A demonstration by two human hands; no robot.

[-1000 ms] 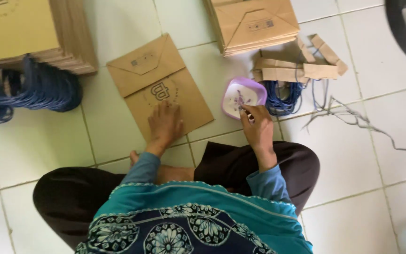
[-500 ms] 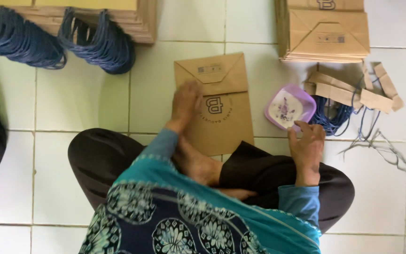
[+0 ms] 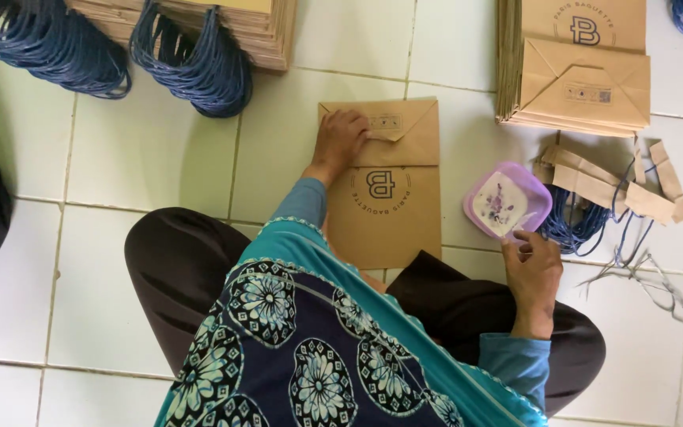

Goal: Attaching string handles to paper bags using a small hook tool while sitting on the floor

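Pressing the flat bag (image 3: 385, 186), left fingers (image 3: 349, 126) spread; right fingers (image 3: 525, 245) pinch beside the lilac tub (image 3: 507, 202).

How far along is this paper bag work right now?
Done: bags with blue cord handles lie stacked top left. In hand: the left hand presses on a flat brown bag; the right hand is at a purple glue tray. Left: a pile of handle-less bags, paper strips and loose cord.
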